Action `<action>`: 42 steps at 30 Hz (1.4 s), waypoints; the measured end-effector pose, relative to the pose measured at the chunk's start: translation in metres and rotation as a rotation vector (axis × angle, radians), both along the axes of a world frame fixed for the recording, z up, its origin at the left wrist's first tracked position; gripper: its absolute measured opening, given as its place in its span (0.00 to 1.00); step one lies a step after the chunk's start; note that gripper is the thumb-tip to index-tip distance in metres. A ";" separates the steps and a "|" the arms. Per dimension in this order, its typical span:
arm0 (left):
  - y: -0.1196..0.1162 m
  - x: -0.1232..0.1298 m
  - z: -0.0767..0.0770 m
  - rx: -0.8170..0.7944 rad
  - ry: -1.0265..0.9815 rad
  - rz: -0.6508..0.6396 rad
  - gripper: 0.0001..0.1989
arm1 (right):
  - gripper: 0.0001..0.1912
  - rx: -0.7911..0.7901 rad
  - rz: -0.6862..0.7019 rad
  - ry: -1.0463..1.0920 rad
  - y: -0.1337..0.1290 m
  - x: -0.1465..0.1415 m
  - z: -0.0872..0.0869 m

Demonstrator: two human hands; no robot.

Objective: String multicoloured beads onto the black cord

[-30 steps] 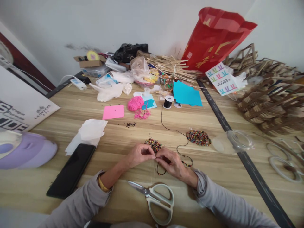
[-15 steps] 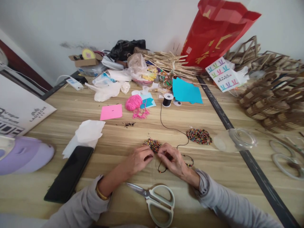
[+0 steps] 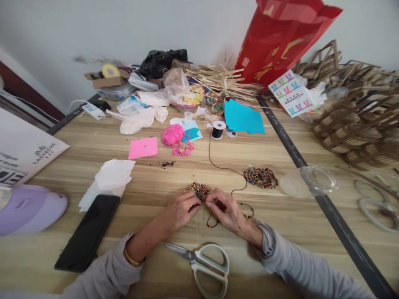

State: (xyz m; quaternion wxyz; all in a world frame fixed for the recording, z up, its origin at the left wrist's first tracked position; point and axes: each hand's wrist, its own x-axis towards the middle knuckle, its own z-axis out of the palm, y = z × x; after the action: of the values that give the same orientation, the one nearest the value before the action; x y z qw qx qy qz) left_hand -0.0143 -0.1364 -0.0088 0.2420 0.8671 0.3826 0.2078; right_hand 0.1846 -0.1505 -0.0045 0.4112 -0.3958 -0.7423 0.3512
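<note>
A small heap of multicoloured beads (image 3: 198, 190) lies on the table just beyond my fingertips. My left hand (image 3: 183, 207) is closed in a pinch at the heap's near left edge; what is between its fingers is too small to make out. Opposite it, my right hand (image 3: 225, 208) pinches the black cord (image 3: 212, 225), which loops below its fingers and carries a few beads. More of the cord runs back to a spool of black cord (image 3: 217, 131). Scissors (image 3: 208, 265) with pale handles lie between my forearms.
A coiled bead string (image 3: 261, 177) and clear tubing (image 3: 319, 180) lie to the right. On the left are a black phone (image 3: 89, 232), white paper (image 3: 110, 180) and a pink card (image 3: 143, 148). Pink yarn (image 3: 173, 134), blue sheets (image 3: 243, 117) and woven baskets (image 3: 368, 128) stand farther back.
The view has shifted slightly. Both hands stay nearly in place over the near edge of the bead heap, fingers still pinched.
</note>
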 end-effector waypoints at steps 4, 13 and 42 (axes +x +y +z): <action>0.000 0.000 0.000 -0.003 -0.013 0.013 0.07 | 0.09 -0.050 -0.017 0.013 0.001 0.000 0.000; 0.008 0.001 0.011 -0.359 -0.283 0.200 0.04 | 0.10 -0.100 -0.055 0.033 0.001 0.001 -0.003; 0.011 -0.007 0.011 -0.188 -0.244 0.126 0.04 | 0.09 -0.131 -0.061 0.062 0.001 0.002 -0.005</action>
State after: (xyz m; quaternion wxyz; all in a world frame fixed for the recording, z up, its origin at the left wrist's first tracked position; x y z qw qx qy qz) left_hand -0.0215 -0.1250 0.0022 0.3534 0.7832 0.4216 0.2898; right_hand 0.1863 -0.1495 -0.0094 0.4175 -0.4331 -0.6924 0.3984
